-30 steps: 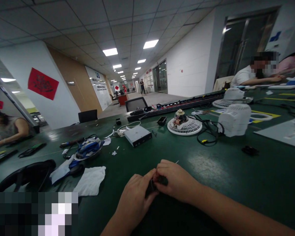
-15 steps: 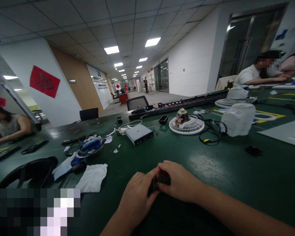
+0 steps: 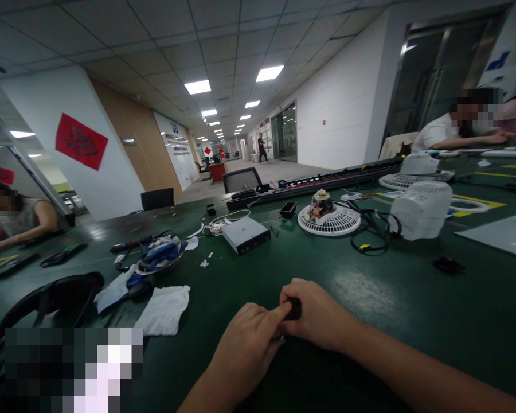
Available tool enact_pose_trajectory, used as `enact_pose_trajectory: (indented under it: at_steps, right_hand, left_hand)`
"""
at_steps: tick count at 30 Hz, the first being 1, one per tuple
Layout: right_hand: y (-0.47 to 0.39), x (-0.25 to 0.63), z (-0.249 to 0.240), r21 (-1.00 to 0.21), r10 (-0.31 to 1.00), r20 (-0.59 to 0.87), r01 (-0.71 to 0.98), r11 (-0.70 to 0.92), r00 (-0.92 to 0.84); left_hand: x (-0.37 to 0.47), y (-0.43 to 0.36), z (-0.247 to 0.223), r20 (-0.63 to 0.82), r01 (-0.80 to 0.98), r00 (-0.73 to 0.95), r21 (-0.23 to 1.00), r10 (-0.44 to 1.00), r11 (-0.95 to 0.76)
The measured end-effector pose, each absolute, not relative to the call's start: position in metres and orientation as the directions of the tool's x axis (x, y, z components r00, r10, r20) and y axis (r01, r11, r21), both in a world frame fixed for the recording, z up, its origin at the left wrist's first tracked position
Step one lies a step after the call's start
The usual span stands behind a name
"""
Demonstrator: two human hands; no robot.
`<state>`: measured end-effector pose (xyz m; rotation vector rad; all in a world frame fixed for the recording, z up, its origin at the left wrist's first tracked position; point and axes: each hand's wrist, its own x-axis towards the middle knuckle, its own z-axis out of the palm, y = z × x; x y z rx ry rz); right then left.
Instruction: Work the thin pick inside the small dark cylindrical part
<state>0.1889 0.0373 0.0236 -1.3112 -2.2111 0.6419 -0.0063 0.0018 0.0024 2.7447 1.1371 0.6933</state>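
hands: both sit low and central on my feed, fingertips meeting, so the gap between them is pretty narrow.
left hand: back turned up to me, index finger stretched over to the other side, the rest tucked in.
right hand: curled into a ring, thumb and fingers closed around a small dark part.
small dark part: right between the two hands, mostly covered by fingers, so i honestly can't tell what it is or whether it touches the green tabletop.
open room: decent stretch of green ahead of the knuckles, plus another to the right across the pale shine.
disc drive: straight ahead and a bit left, well apart from the fingers, black front angled toward me.
white grille: ahead right, lying flat with a motor on top. white housing stands further right.
left limit: crumpled white sheet is the nearest thing on that side, near the left hand but apart.
right limit: black piece, well clear of the wrist.
far edge: long black strip runs along it.
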Motion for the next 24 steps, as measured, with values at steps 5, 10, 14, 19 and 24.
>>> enact_pose_trajectory:
  at_steps: [5,10,14,19,24]
  right_hand:
    - [0.037,0.19,0.023,-0.616,0.874,0.203,0.636,0.465,-0.442]
    - [0.037,0.19,0.026,-0.648,0.875,0.222,0.606,0.462,-0.43]
    - [0.038,0.193,0.031,-0.659,0.841,0.301,0.54,0.524,-0.45]
    - [0.041,0.2,0.033,-0.665,0.816,0.456,0.474,0.577,-0.354]
    - [0.044,0.203,0.036,-0.645,0.766,0.604,0.431,0.631,-0.219]
  left_hand:
    - [-0.006,0.002,0.001,0.386,0.649,0.614,0.25,0.688,-0.719]
    - [-0.004,0.0,0.003,0.439,0.64,0.597,0.243,0.671,-0.729]
    - [-0.006,0.002,0.003,0.499,0.654,0.543,0.255,0.676,-0.713]
    - [-0.015,0.01,-0.002,0.523,0.751,0.354,0.335,0.775,-0.569]
    - [-0.018,0.014,-0.003,0.515,0.782,0.268,0.378,0.814,-0.496]
